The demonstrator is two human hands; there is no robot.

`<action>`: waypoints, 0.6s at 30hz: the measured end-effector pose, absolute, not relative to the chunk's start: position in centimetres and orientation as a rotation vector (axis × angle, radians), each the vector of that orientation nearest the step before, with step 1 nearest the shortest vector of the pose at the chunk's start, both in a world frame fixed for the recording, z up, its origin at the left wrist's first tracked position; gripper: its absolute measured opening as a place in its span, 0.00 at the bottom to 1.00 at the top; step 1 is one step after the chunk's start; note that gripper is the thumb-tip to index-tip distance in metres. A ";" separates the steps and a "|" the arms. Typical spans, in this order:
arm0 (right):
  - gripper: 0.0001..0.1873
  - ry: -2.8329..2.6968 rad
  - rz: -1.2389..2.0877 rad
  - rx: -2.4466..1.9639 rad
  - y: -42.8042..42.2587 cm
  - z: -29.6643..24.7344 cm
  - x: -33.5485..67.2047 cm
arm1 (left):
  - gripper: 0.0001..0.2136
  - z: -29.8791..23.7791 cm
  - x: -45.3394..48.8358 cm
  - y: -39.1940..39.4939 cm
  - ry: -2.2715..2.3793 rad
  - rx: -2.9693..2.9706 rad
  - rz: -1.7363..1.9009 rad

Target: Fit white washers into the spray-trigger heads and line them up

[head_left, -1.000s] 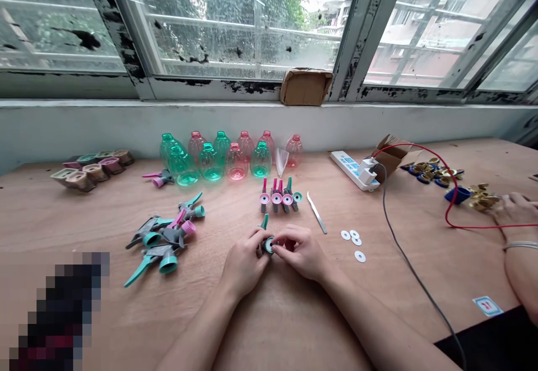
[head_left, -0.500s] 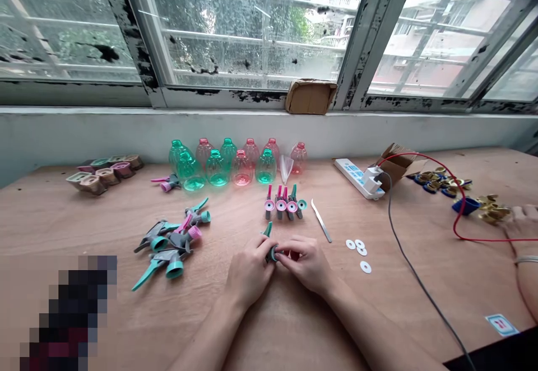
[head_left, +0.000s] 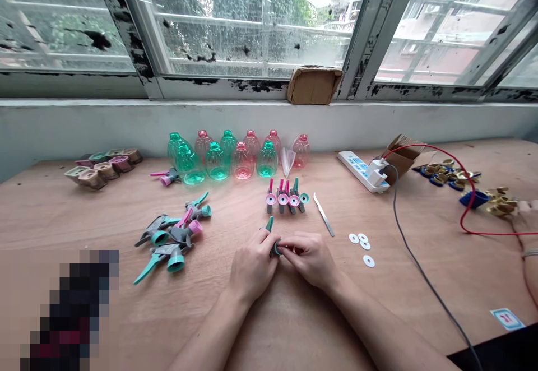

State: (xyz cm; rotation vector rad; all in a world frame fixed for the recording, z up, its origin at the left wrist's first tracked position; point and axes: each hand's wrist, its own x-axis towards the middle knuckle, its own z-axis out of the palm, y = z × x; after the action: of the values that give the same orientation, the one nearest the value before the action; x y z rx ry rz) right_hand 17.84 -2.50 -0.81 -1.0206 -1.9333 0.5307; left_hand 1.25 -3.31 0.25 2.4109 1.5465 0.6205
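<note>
My left hand [head_left: 252, 264] and my right hand [head_left: 311, 259] meet at the table's middle, fingers closed around one teal spray trigger head [head_left: 272, 237]. Its teal lever sticks up past my left fingers and its round cap faces my right fingertips, which pinch at the cap. Just beyond lies a row of finished trigger heads [head_left: 287, 196], pink and teal. Three white washers [head_left: 362, 246] lie to the right of my right hand. Metal tweezers [head_left: 323, 222] rest between the row and the washers.
A pile of grey, teal and pink trigger heads [head_left: 172, 237] lies left. Small green and pink bottles [head_left: 235, 159] stand by the wall, square caps [head_left: 101, 168] far left. A power strip [head_left: 361, 170], black cable [head_left: 416, 270], red wire and another person's hand [head_left: 527, 217] occupy the right.
My hands stayed together on the trigger head; the right fingertips closed over its cap. The camera shifted slightly, and the other person's hand moved further right.
</note>
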 end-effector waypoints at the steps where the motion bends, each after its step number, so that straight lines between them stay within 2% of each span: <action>1: 0.07 -1.935 0.518 -1.020 -2.5 -0.8 17.8 | 0.12 0.3 1.3 -3.3 1.551 2.409 0.615; 18: 0.09 -1.984 0.487 -1.056 -2.8 -0.3 17.8 | 0.13 0.1 1.3 -3.3 1.542 2.458 0.620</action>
State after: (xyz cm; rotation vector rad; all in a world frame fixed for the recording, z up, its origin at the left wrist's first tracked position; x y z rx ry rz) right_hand 17.84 -2.83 -0.32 -1.0563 -1.9844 0.4869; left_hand 1.28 -3.28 0.12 2.4583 1.5416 0.6204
